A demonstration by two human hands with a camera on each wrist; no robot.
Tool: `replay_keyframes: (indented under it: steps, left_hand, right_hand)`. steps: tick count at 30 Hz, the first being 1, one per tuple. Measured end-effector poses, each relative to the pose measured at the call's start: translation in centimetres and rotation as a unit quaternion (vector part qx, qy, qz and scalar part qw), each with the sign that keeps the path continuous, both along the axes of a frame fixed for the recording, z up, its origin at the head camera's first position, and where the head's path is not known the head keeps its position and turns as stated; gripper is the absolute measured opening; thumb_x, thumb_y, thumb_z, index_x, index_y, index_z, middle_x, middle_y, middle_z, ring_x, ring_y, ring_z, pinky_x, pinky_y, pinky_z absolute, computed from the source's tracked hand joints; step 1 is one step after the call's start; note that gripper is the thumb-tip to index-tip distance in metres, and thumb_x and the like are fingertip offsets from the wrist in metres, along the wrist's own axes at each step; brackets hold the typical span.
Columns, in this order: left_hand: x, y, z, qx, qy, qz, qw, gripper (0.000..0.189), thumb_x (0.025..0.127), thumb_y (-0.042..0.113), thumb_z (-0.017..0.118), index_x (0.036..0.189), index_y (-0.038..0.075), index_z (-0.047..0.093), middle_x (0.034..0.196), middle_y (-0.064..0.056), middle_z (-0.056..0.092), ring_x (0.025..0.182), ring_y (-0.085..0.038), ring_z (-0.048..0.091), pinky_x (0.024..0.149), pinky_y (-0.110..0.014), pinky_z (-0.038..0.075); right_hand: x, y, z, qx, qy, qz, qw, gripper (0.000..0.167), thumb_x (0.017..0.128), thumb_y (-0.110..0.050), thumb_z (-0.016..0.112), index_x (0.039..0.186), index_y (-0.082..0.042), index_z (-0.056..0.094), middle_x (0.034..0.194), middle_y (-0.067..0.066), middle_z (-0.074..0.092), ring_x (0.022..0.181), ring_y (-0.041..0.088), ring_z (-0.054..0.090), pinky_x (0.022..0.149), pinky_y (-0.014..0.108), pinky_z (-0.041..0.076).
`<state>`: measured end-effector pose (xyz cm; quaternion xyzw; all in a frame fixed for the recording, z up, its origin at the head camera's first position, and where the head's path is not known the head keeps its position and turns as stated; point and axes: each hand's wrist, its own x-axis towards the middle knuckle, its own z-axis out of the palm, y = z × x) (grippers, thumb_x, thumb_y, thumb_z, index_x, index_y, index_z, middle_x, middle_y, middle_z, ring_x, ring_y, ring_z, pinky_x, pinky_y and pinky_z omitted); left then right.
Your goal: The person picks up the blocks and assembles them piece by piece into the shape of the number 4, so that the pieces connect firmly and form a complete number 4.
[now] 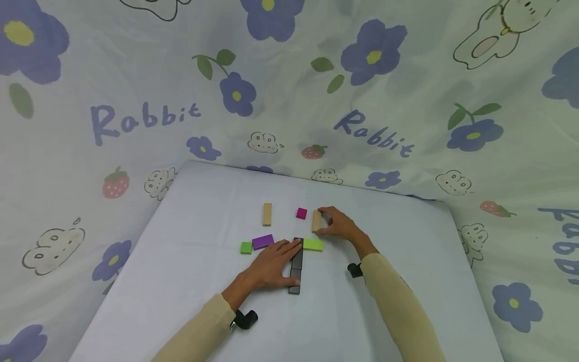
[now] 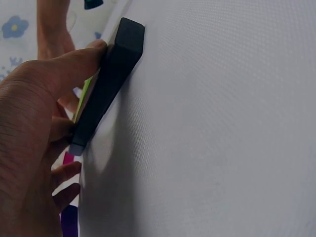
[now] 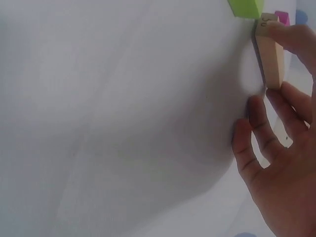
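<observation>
A row of black blocks (image 1: 296, 261) lies end to end on the white table, pointing away from me. My left hand (image 1: 271, 266) spans the row, its thumb near the close end and a finger at the far end. In the left wrist view the thumb (image 2: 81, 64) touches the side of the black blocks (image 2: 111, 71). A light wooden block (image 1: 316, 221) is held lengthwise in my right hand (image 1: 340, 225), between thumb and index finger. The right wrist view shows that wooden block (image 3: 270, 57) with a dark mark on its end; the other fingers (image 3: 261, 123) are spread.
A lime green block (image 1: 313, 245) adjoins the black row's far right side. Left of it are a purple block (image 1: 263, 242) and a small green block (image 1: 246, 248). Farther back lie another wooden block (image 1: 267, 214) and a magenta cube (image 1: 301, 213). Patterned cloth (image 1: 289, 100) surrounds the table.
</observation>
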<state>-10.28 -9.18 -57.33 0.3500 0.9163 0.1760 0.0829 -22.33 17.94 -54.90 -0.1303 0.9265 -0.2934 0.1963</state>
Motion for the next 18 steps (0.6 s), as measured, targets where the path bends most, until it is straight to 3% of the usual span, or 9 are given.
replay_keyframes:
  steps: [18]
  left_hand:
    - [-0.1,0.1,-0.2,0.008,0.004,0.0,1.0,0.096,0.088,0.068,0.063,0.161,0.015,0.029,0.166,-0.001,0.025,0.148,-0.03,0.03,0.118,-0.049,0.028]
  right_hand:
    - [-0.2,-1.8,-0.2,0.008,0.004,0.003,1.0,0.081,0.081,-0.036,0.085,0.149,-0.014,0.047,0.142,0.009,0.053,0.108,0.026,0.058,0.092,0.044,0.053]
